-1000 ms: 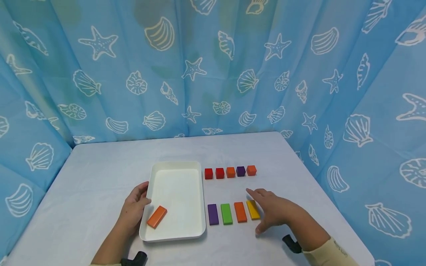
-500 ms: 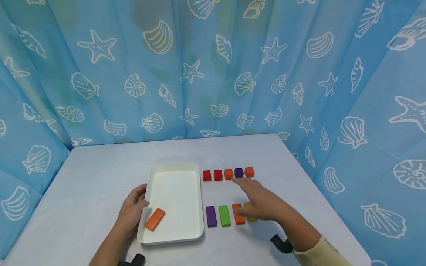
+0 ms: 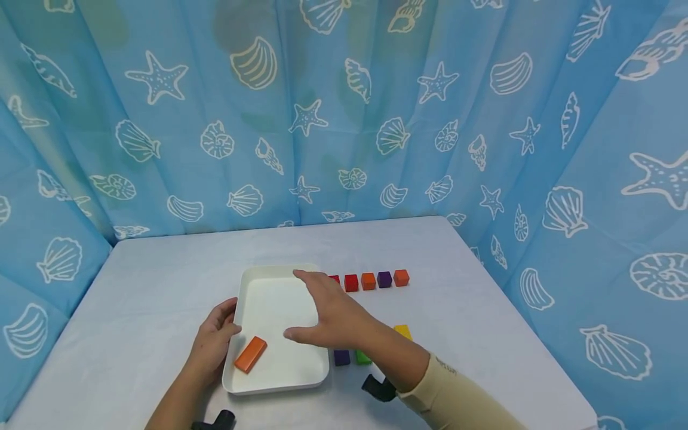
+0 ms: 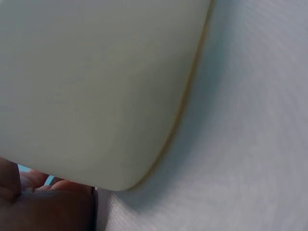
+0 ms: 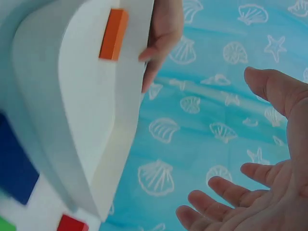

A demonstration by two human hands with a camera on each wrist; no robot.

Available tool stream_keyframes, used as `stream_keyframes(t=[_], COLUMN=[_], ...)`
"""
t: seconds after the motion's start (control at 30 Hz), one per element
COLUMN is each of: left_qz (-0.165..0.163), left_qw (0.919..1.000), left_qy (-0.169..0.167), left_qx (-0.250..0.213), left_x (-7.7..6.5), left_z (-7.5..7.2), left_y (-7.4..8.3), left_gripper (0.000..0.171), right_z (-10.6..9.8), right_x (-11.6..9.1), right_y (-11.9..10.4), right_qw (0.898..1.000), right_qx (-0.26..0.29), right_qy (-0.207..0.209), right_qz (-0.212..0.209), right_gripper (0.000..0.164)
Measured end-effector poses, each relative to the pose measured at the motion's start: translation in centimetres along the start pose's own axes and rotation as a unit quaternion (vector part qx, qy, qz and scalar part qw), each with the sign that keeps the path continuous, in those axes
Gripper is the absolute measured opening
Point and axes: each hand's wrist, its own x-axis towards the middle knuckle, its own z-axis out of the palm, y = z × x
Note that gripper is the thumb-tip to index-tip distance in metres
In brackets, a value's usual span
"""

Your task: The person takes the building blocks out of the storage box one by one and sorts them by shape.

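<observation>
A white rectangular tray point(image 3: 269, 304) lies on the table, with one orange rectangular block point(image 3: 250, 355) in its lower left corner. My left hand point(image 3: 214, 334) holds the tray by its left side, thumb at the rim. Over the tray's right half, my right hand point(image 3: 333, 316) is spread, thumb apart from the fingers. Its palm point(image 5: 288, 192) shows nothing held in the right wrist view. The left wrist view is mostly filled by the tray's outer wall point(image 4: 96, 96), with part of the left hand point(image 4: 45, 204) at the bottom left.
Right of the tray stand a purple block point(image 3: 341, 358), a green block point(image 3: 363, 358) and a yellow block point(image 3: 403, 331); the right forearm hides another orange block. Behind them runs a row of small cubes, including red point(image 3: 351, 283) and purple point(image 3: 384, 279). A shell-patterned curtain point(image 3: 344, 119) surrounds the table.
My right hand has swept left from beside the yellow block, across the row of blocks, to above the tray. The left hand keeps its hold on the tray.
</observation>
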Motion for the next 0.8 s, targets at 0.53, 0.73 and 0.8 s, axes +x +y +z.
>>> stream_keyframes(t=[0.53,0.73,0.8], left_qz=[0.019,0.022,0.021], left_qw=[0.9997,0.9996,0.9996], left_qy=[-0.013,-0.016,-0.016], left_qx=[-0.002,0.001,0.005], left_x=[0.2,0.2,0.1], left_z=[-0.1,-0.2,-0.5], left_y=[-0.2,-0.3,-0.2], left_gripper=[0.069,0.070,0.070], right_z=[7.8,10.1,10.5], right_x=[3.2,4.5,5.0], right_y=[-2.9,-3.1,-3.6], right_qw=[0.993,0.980,0.975], right_qx=[-0.055,-0.138,-0.160], right_qy=[-0.095,-0.135,-0.143], right_qz=[0.038,0.052,0.061], right_gripper=[0.098,0.092,0.087])
